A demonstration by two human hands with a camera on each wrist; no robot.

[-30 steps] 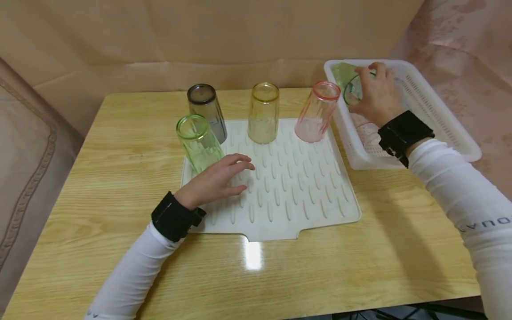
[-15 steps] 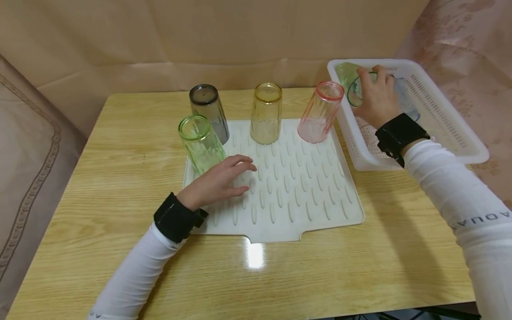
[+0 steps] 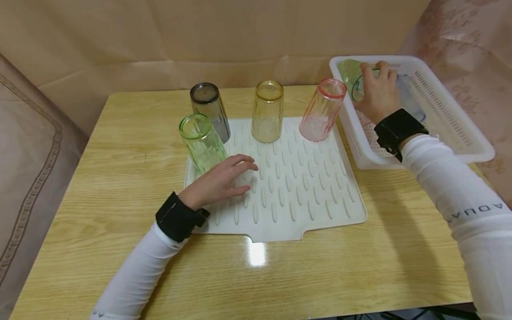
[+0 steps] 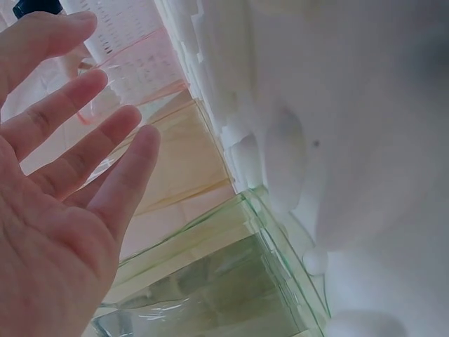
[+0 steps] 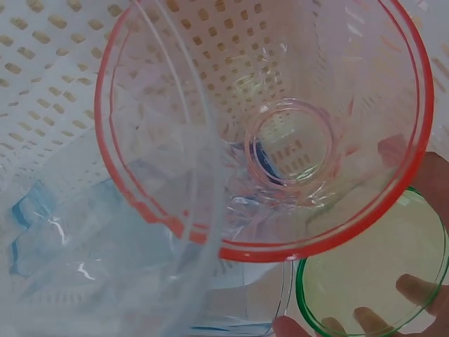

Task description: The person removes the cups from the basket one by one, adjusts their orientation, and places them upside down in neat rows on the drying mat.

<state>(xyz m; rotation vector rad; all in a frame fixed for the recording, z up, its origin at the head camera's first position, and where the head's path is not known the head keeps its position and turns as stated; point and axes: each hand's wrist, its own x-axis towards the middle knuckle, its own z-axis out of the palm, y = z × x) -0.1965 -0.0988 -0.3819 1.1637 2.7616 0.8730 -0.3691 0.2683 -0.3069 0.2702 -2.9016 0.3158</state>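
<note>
My right hand [image 3: 378, 95] reaches into the white basket [image 3: 444, 142], fingers bent round the rim of a green-rimmed glass [image 5: 368, 274]. In the right wrist view its fingertips show through that glass. A red-rimmed glass [image 5: 280, 246], mouth toward the camera, fills much of this view. My left hand [image 3: 218, 180] hovers over the left part of the white ridged mat [image 3: 276, 226], fingers spread and nothing in them. Close beside it stands a light green glass [image 3: 204, 144], its lower part partly hidden by the hand.
Upside-down dark grey [image 3: 212, 111], amber [image 3: 267, 113] and pink [image 3: 322, 113] glasses stand along the mat's back. A bluish clear glass [image 3: 412, 98] and a green piece [image 3: 350, 73] lie in the basket. The wooden table [image 3: 120, 178] ends at a cloth backdrop [image 3: 240, 40].
The head view has shifted slightly. My right hand stays in the basket at the green-rimmed glass, and more of the bluish glass shows beside it. My left hand has barely moved.
</note>
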